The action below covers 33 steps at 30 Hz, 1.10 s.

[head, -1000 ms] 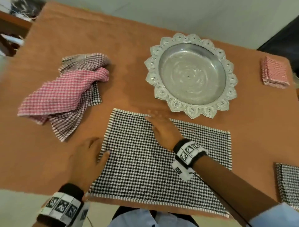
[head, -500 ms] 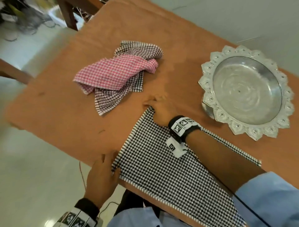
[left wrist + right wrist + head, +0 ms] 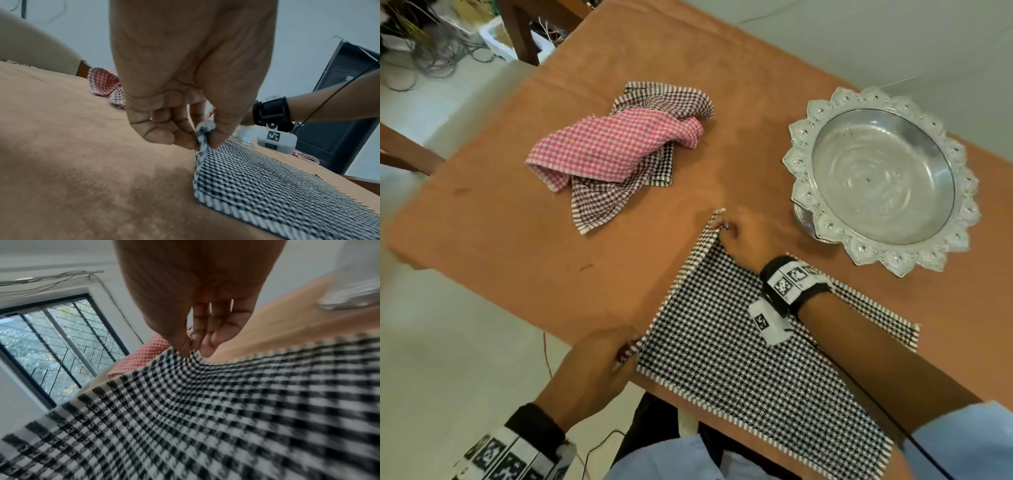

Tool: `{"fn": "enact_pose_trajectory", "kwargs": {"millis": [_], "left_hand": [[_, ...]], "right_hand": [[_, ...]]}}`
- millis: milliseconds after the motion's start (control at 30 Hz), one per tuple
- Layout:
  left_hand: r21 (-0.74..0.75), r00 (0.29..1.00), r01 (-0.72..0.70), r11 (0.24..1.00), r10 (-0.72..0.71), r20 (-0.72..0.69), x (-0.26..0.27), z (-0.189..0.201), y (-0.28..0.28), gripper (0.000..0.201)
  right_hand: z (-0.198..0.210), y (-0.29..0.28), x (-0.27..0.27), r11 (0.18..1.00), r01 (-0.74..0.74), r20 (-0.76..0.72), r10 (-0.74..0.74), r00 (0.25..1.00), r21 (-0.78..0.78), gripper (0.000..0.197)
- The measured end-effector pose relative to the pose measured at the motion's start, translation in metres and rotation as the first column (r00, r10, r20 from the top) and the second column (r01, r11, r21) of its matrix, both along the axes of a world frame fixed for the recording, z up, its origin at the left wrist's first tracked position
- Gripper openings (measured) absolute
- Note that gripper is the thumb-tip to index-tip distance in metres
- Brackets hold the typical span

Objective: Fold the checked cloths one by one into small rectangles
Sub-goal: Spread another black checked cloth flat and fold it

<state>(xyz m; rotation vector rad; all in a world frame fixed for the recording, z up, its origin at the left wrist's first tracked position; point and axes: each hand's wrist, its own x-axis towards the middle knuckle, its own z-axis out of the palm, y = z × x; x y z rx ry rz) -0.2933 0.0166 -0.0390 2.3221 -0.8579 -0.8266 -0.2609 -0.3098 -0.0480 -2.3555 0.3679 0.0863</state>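
Observation:
A black-and-white checked cloth (image 3: 739, 349) lies spread flat at the near edge of the brown table (image 3: 524, 240). My left hand (image 3: 631, 346) pinches its near-left corner between thumb and fingers, seen close in the left wrist view as the checked cloth (image 3: 257, 178) rising into my left hand (image 3: 202, 142). My right hand (image 3: 722, 228) pinches the far-left corner and lifts it a little; in the right wrist view the cloth (image 3: 205, 418) slopes up to my right hand (image 3: 193, 348). A crumpled pink checked cloth (image 3: 613, 150) lies over a brown checked cloth (image 3: 599, 202) farther back.
An ornate silver bowl (image 3: 804, 171) stands at the right, close behind the spread cloth. A folded red checked cloth (image 3: 304, 156) shows past my right wrist. A wooden chair (image 3: 520, 31) and cables (image 3: 431, 51) lie beyond the table's far-left side.
My right hand slid left along the far edge to the far-left corner and pinched it. My left hand went from resting at the left edge to pinching the near-left corner. The head view swung left.

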Motion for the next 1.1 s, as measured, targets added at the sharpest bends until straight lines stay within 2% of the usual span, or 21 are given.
{"fn": "enact_pose_trajectory", "kwargs": {"millis": [67,167,267,500,633,867,1100], "left_hand": [[-0.007,0.999,0.041,0.999,-0.041,-0.025,-0.013,0.008,-0.006,0.021],[-0.025,0.991,0.129,0.991,-0.130,-0.039,-0.038,0.016,-0.021,0.025],[-0.025,0.981,0.183,0.983,-0.184,-0.063,-0.072,0.024,-0.046,0.014],[-0.019,0.981,0.192,0.981,-0.192,-0.034,-0.178,0.024,-0.126,0.037],[0.015,0.971,0.235,0.972,-0.236,0.046,-0.236,0.010,-0.170,0.022],[0.095,0.946,0.259,0.961,-0.273,0.177,-0.290,-0.011,-0.206,0.025],[0.105,0.946,0.238,0.966,-0.255,0.199,-0.315,-0.014,-0.222,0.024]], "right_hand": [[-0.001,-0.012,-0.027,0.993,0.078,0.000,-0.078,0.997,0.089,0.023],[0.000,-0.034,-0.069,0.986,0.123,-0.012,-0.123,0.992,0.113,0.025],[0.002,-0.061,-0.112,0.968,0.181,-0.062,-0.173,0.983,0.172,0.026],[0.001,-0.134,-0.218,0.930,0.303,-0.030,-0.304,0.952,0.207,0.014],[-0.011,-0.173,-0.260,0.911,0.365,-0.053,-0.362,0.931,0.193,0.008],[-0.029,-0.205,-0.294,0.900,0.412,-0.061,-0.408,0.911,0.140,0.017],[-0.035,-0.215,-0.309,0.878,0.449,-0.043,-0.449,0.893,0.166,0.018]]}}
